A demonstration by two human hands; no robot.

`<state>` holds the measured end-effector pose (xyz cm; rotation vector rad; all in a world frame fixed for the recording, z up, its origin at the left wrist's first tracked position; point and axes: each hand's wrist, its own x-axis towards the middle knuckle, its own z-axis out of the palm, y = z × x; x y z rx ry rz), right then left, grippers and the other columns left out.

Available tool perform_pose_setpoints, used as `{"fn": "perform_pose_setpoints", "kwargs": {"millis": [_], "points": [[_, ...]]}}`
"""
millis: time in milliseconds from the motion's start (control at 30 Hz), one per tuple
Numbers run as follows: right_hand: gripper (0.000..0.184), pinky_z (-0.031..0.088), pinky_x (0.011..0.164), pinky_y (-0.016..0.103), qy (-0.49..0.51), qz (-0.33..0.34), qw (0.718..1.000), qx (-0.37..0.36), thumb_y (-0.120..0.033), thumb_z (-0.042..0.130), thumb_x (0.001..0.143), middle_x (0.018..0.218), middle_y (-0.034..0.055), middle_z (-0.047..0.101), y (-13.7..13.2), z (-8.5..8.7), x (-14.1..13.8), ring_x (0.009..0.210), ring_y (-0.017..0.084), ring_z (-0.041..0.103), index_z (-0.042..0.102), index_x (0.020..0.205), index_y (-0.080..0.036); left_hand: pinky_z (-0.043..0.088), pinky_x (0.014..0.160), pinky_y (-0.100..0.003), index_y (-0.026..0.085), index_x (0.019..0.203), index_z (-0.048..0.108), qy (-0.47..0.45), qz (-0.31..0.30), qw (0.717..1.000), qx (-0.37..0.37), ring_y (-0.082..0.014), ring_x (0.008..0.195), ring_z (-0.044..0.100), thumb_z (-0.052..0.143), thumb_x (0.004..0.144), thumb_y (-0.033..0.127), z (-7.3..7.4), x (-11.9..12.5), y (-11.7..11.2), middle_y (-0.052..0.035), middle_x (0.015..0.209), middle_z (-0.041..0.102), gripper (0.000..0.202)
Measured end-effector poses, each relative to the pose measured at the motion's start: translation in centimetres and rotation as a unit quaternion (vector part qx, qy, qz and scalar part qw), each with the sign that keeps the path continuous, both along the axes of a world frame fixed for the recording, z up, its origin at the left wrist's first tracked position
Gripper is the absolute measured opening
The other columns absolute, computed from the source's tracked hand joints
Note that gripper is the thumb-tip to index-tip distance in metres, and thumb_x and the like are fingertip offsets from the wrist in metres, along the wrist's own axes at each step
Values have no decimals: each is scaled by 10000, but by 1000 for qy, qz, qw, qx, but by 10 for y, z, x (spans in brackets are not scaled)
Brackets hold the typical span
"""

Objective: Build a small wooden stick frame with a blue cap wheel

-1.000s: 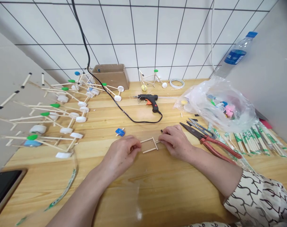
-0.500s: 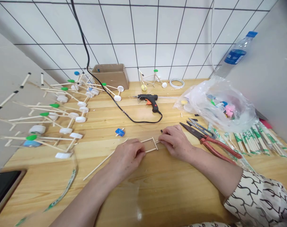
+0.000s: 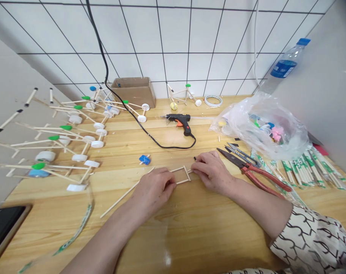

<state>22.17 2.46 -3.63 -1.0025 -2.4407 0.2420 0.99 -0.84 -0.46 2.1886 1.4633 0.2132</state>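
My left hand (image 3: 156, 186) is closed on the left part of a small rectangular frame of thin wooden sticks (image 3: 187, 174), whose far-left side it hides. My right hand (image 3: 211, 171) pinches a short wooden stick (image 3: 189, 171) that meets the frame's right crossbar. Whether stick and crossbar are joined I cannot tell. A longer loose stick (image 3: 118, 201) lies slantwise on the table, partly behind my left hand. Beyond that hand is a small blue piece (image 3: 145, 159) with a thin stick through it. A small black bit (image 3: 195, 158) shows by my right fingertips.
A black hot glue gun (image 3: 180, 118) lies ahead, its cord trailing left. To the right are red-handled pliers (image 3: 255, 171), thread snips (image 3: 244, 154), a plastic bag (image 3: 264, 125) and wrapped sticks (image 3: 307, 167). Several stick models with white wheels (image 3: 78, 157) stand left, near a cardboard box (image 3: 135, 91).
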Motion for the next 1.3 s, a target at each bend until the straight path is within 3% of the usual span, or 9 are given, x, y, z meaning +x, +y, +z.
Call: {"fn": "perform_pose_setpoints", "kwargs": {"millis": [1300], "points": [[154,296,713,327,1,-6,1000,1,-151,485,844,767,47,571,0,-1,-2,774,168,512,621,777,-175,384,626,-264,187,676,592,-6,10,1000,-4,-169,729,550,460,773,179,-1,1,-1,-21,723,595,164]]}}
